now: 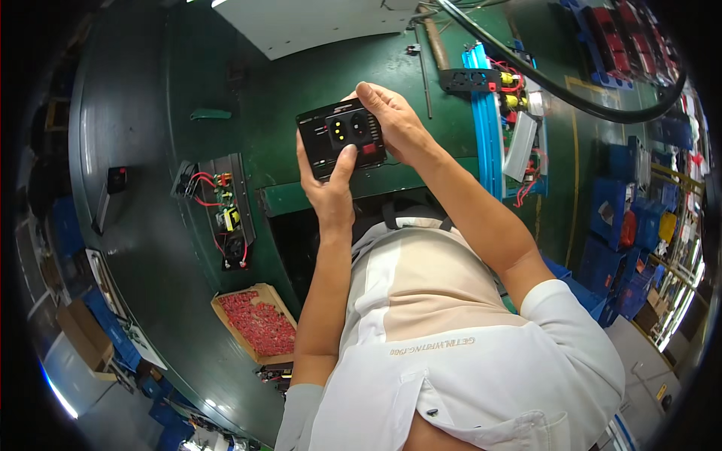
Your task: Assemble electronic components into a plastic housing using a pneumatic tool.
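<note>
Both my hands hold a black box-shaped power inverter (pixel 351 129) above the green bench. Its face has two sockets, one with yellow showing in its holes, and a red rocker switch. My left hand (pixel 329 192) grips the lower left side, with its thumb pressed on the face near the switch. Around the upper right edge my right hand (pixel 398 124) is closed, thumb on top; its other fingers are partly hidden behind the box. To the left on the bench lies an opened inverter unit (pixel 229 214) with a circuit board and red wires.
A cardboard tray of small red parts (pixel 259 323) sits near my left forearm. Blue-framed units with boards and wires (pixel 492 124) stand at the right. A white metal casing (pixel 312 26) is at the back, and a thick black cable (pixel 556 90) arches across the upper right.
</note>
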Motion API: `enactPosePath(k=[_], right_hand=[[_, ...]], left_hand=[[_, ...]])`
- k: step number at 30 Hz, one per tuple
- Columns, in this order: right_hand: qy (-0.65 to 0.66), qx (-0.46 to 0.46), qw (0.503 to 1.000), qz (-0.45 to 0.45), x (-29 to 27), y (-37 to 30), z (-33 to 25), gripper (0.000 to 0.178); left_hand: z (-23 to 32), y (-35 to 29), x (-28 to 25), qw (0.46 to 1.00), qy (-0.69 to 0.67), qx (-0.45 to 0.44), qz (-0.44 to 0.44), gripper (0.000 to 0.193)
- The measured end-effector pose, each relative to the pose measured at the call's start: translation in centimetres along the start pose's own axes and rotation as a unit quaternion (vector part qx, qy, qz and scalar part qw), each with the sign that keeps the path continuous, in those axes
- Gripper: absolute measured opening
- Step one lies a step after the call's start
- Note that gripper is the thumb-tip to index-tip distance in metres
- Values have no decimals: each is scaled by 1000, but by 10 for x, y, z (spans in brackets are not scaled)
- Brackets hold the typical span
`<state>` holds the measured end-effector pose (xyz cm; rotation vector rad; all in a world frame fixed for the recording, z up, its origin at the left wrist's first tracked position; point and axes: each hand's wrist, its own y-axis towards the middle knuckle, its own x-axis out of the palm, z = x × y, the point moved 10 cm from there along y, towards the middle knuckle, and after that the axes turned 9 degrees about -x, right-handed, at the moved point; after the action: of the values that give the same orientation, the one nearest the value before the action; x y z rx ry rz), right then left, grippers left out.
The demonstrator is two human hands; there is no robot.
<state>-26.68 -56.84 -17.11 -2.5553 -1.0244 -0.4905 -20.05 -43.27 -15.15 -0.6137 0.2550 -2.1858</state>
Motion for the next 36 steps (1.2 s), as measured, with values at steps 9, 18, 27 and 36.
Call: enactPosePath(k=[9,18,27,36], right_hand=[[3,-38,999,-33,7,-3,-5,23],[-58,-36,998,-5,12,0,-5,25],[-17,-12,1000,-22,15,3,-3,29],[-28,25,999,-6,14,3,-3,31]], left_hand=[[-4,1,1,1000,-24,-12,-12,74],[-1,-1,2,999,-32,-1,-10,65],[-3,0,2,1000,-22,-7,-16,68],[-3,0,4,999,-35,0,-8,68]])
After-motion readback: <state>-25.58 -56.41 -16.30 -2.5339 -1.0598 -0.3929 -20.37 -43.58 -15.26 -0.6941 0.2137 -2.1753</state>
